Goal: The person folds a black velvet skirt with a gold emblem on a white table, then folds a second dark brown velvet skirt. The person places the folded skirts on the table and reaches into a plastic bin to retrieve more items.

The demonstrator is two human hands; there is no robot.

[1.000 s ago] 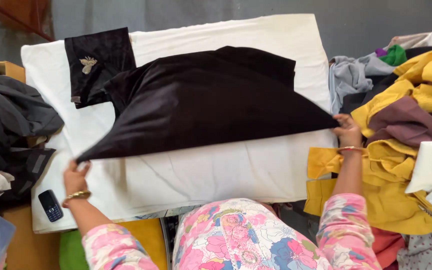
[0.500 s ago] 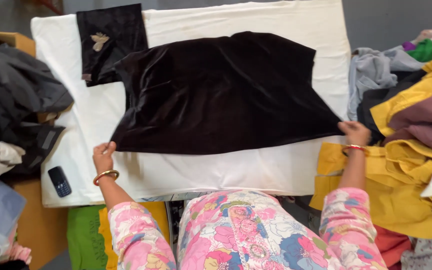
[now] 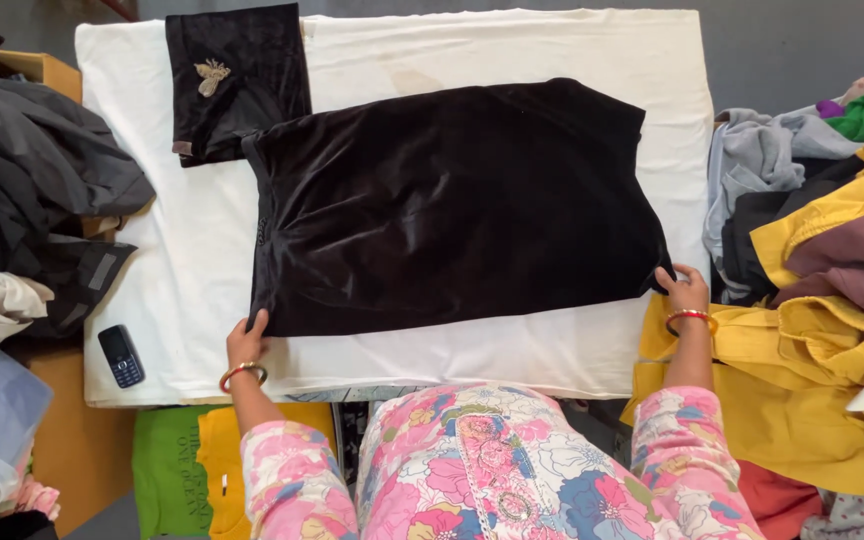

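A black velvet garment [image 3: 452,205] lies spread flat on a white padded table [image 3: 182,250]. My left hand [image 3: 246,343] grips the garment's near left corner. My right hand [image 3: 684,289] holds its near right corner at the table's right edge. Both wrists wear bangles, and my sleeves are pink and floral. A second folded black velvet piece [image 3: 237,80] with a gold embroidered motif lies at the far left of the table, just touching the spread garment.
A dark mobile phone [image 3: 121,355] lies near the table's front left corner. Dark clothes [image 3: 32,190] are heaped on the left. A pile of yellow, grey, maroon and green clothes [image 3: 822,260] sits on the right. Green and yellow cloth [image 3: 177,460] lies below the table.
The garment was held lifted and stretched wide; now it lies flat. My left hand moved right along the table's front with its corner, and the garment is narrower.
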